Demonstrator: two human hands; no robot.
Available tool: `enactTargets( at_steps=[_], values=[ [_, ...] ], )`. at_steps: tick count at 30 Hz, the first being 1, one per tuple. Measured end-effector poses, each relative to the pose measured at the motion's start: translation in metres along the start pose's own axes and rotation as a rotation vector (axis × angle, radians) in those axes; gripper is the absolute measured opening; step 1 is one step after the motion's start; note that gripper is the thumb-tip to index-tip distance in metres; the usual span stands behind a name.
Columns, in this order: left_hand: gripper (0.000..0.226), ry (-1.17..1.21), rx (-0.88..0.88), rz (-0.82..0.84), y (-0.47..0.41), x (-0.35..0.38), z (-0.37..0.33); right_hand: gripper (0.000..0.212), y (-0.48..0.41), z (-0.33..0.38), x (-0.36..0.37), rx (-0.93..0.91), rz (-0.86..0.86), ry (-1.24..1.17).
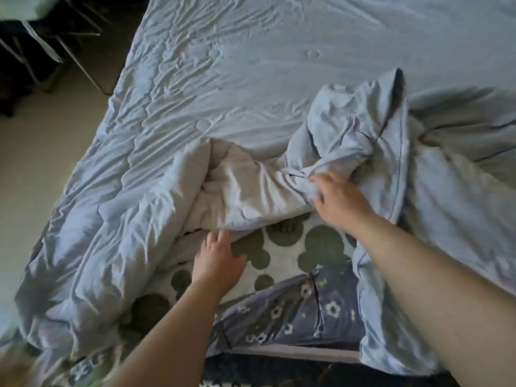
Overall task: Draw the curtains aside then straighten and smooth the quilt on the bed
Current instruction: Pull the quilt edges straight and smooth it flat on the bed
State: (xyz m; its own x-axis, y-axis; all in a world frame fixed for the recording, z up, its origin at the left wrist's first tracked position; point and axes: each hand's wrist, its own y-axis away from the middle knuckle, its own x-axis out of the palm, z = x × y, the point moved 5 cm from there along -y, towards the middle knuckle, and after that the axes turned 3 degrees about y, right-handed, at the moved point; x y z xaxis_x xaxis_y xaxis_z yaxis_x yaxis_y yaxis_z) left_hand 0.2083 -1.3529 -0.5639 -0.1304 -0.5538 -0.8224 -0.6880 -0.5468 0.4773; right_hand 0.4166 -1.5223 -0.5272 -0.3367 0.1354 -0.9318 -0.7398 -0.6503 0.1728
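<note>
On the bed (pixel 315 244), right hand (pixel 339 198) grips the bunched quilt (pixel 223 79), fingertips hidden; left hand (pixel 217 259) rests flat, fingers straight.

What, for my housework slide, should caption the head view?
Right hand grips the bunched blue quilt; left hand rests at its turned-back edge.

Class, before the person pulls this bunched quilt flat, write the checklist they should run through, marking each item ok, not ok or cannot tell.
1. The right hand grips the bunched fold of the quilt: ok.
2. The left hand grips the quilt edge: not ok, fingers straight, only touching.
3. The quilt lies flat: not ok, bunched near the edge.
4. The green-spotted blanket is covered: not ok, exposed.
5. The curtains are drawn aside: cannot tell, out of view.
</note>
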Motion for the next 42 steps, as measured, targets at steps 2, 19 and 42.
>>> enactTargets(
  at_steps=[2, 19, 42],
  values=[
    [0.079, -0.068, -0.001, 0.252, 0.019, 0.039, 0.011, 0.014, 0.037, 0.006, 0.055, 0.027, 0.363, -0.04],
    [0.053, -0.254, 0.023, 0.41, 0.141, 0.158, 0.076, 0.041, 0.249, -0.007, 0.167, 0.187, 0.78, 0.161],
    [0.028, -0.184, 0.027, 0.052, 0.183, 0.167, 0.203, 0.012, 0.29, 0.061, 0.247, 0.037, 0.497, 0.238]
  ],
)
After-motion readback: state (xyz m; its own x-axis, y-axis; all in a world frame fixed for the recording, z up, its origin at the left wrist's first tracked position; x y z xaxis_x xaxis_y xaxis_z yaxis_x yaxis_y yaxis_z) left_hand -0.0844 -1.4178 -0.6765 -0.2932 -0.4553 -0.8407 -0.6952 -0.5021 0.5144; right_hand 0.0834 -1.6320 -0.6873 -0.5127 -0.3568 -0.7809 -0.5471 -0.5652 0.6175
